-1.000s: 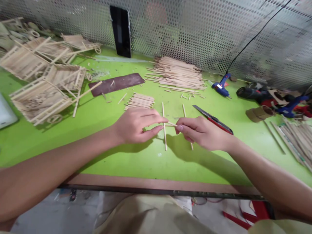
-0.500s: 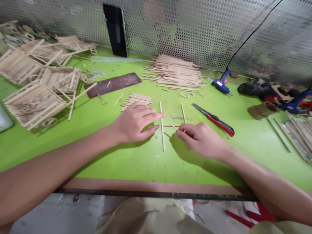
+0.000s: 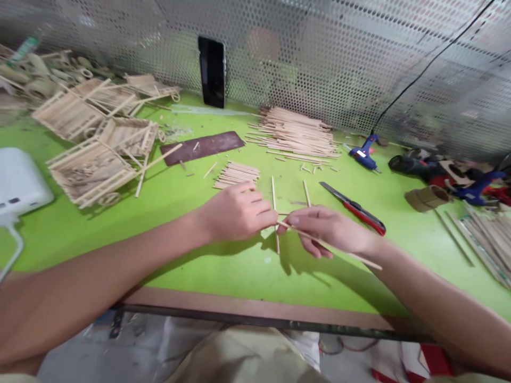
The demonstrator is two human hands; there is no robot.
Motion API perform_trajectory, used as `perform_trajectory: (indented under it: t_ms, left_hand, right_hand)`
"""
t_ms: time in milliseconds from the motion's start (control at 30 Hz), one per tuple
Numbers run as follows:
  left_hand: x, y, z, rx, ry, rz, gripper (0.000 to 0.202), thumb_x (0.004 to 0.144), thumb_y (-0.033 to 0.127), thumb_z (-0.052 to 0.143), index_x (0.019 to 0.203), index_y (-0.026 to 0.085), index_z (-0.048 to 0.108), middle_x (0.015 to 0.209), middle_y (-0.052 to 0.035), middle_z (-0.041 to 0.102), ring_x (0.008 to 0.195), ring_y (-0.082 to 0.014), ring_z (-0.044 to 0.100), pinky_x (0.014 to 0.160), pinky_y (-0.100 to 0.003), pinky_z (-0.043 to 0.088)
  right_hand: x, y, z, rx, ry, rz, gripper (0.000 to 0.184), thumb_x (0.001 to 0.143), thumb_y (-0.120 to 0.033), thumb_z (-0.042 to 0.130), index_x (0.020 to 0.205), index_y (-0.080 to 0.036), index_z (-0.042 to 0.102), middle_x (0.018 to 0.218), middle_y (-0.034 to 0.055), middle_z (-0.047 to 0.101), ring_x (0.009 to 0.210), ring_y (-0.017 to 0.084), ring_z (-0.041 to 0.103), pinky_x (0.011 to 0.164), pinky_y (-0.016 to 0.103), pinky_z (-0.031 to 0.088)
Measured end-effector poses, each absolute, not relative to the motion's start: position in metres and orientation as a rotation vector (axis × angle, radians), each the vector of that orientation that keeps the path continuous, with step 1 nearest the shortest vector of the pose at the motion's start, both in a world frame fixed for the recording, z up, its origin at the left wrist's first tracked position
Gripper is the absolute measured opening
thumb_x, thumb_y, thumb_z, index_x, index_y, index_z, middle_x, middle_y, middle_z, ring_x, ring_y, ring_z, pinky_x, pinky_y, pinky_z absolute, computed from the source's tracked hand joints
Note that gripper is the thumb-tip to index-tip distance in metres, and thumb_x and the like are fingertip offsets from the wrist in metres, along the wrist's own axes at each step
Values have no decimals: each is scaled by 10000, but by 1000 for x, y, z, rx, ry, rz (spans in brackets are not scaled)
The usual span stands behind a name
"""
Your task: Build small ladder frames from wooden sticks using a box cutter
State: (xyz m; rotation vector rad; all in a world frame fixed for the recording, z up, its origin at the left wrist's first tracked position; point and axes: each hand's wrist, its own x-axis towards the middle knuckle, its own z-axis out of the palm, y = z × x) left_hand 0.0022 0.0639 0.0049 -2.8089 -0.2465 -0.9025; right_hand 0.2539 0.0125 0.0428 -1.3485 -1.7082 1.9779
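My right hand pinches a long thin wooden stick that runs out past my wrist to the right. My left hand is curled, its fingertips meeting the near end of that stick. Under both hands lie two upright sticks, a left one and a right one, with a short cross piece between them on the green table.
A small bundle of short sticks lies behind my left hand and a big pile of sticks further back. A red-handled knife, a blue glue gun, a brown strip, wooden cart models and a phone surround them.
My right hand has picked up a long stick and lifted it off the table. My left hand has curled and come to the stick's end. The view shifted slightly right.
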Motion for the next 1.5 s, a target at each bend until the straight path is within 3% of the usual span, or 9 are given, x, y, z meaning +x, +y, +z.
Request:
perform_trajectory:
  t_ms: [167, 233, 333, 433, 533, 700, 833, 1333, 1500]
  left_hand:
    - [-18, 84, 8, -2715, -670, -1122, 343, 1124, 269, 529, 868, 189, 743, 785, -18, 796, 685, -168, 706, 692, -333, 460]
    - [-23, 91, 7, -2674, -708, -1026, 359, 1122, 290, 510, 871, 190, 747, 802, -31, 805, 692, -185, 712, 687, -353, 448]
    - [-30, 102, 3, -2662, -739, -875, 390, 1123, 325, 472, 895, 191, 757, 794, -46, 798, 694, -205, 707, 711, -373, 460]
    - [-39, 117, -5, -2671, -939, -816, 419, 1116, 412, 465, 939, 179, 765, 845, -82, 792, 787, -251, 727, 729, -383, 491]
    - [-45, 131, -12, -2640, -1207, -778, 492, 1092, 512, 485, 1125, 118, 777, 1117, -171, 796, 1019, -321, 735, 825, -410, 562]
    - [-36, 140, -12, -2640, -1582, -520, 642, 1127, 538, 378, 1433, 61, 679, 1506, -217, 661, 1404, -371, 606, 1182, -494, 493]
    - [-25, 137, -6, -2623, -1763, -268, 703, 1145, 497, 324, 1518, -31, 600, 1611, -263, 569, 1525, -383, 511, 1307, -494, 367]
    - [-28, 139, -4, -2644, -1892, -204, 749, 1115, 586, 346, 1510, 12, 619, 1550, -220, 630, 1395, -386, 615, 1180, -485, 496]
    - [-29, 143, -6, -2655, -1869, -227, 763, 1100, 607, 360, 1495, 18, 641, 1528, -219, 660, 1394, -407, 623, 1209, -543, 476]
  right_hand:
    - [238, 47, 43, -1250, -1869, 1537, 375, 948, -490, 705, 1194, -215, 635, 872, 1, 689, 709, 156, 620, 671, 294, 526]
    - [223, 60, 47, -1276, -2035, 1325, 319, 976, -537, 661, 997, -220, 641, 834, -4, 636, 733, 160, 588, 705, 303, 500]
    - [199, 86, 58, -1345, -2233, 1071, 458, 1041, -534, 516, 699, -229, 520, 672, -19, 521, 648, 148, 498, 663, 306, 412]
    - [183, 120, 71, -1469, -2299, 828, 418, 1029, -357, 480, 630, -235, 473, 628, -8, 506, 635, 158, 484, 649, 319, 385]
    - [172, 160, 79, -1520, -2240, 501, 397, 1010, -251, 467, 616, -247, 419, 664, 7, 501, 685, 177, 475, 696, 332, 401]
    - [143, 217, 62, -1668, -2316, 359, 342, 1003, -279, 488, 668, -232, 531, 713, 54, 609, 773, 222, 570, 759, 316, 452]
    - [120, 244, 38, -1760, -2479, 225, 328, 1024, -304, 490, 809, -178, 704, 906, 150, 766, 913, 273, 684, 827, 311, 493]
    - [113, 252, 13, -1668, -2730, 50, 406, 1084, -309, 439, 1147, -125, 796, 1156, 206, 801, 1010, 312, 726, 850, 352, 498]
    - [113, 252, 15, -1689, -2734, 23, 417, 1084, -304, 440, 1183, -122, 801, 1201, 216, 801, 1061, 340, 735, 898, 380, 523]
